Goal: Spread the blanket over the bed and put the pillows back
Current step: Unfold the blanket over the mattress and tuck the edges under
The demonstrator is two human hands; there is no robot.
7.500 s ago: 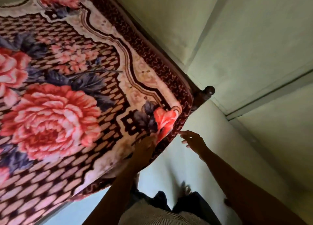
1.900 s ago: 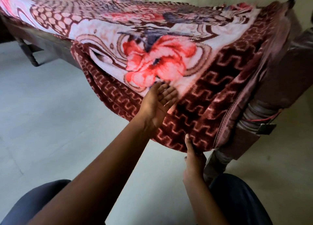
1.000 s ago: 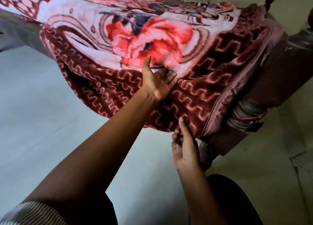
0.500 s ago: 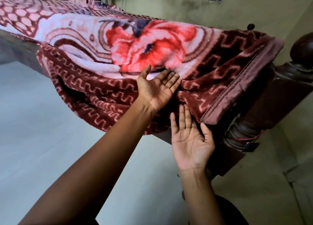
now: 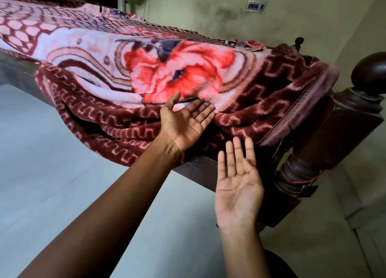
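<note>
The plush blanket (image 5: 179, 73), maroon-bordered with a large red flower on pink, lies over the bed, and its border is bunched in folds along the near edge above the dark wooden bed rail (image 5: 200, 171). My left hand (image 5: 186, 123) is palm up with straight fingers, the fingertips touching the fold under the flower. Below the blanket's corner, my right hand (image 5: 238, 185) is held palm up and flat, fingers straight, touching nothing. No pillows are in view.
A dark turned bedpost with a round knob (image 5: 369, 73) stands at the right corner, with a red cord and strap around its lower part (image 5: 300, 183). Pale tiled floor (image 5: 52, 173) lies to the left. A switch plate (image 5: 256, 6) is on the green wall behind.
Over the last two seconds both hands pushed the hanging border up into folds along the rail. Since half a second ago my right hand dropped clear of the blanket; my left stays at the fold.
</note>
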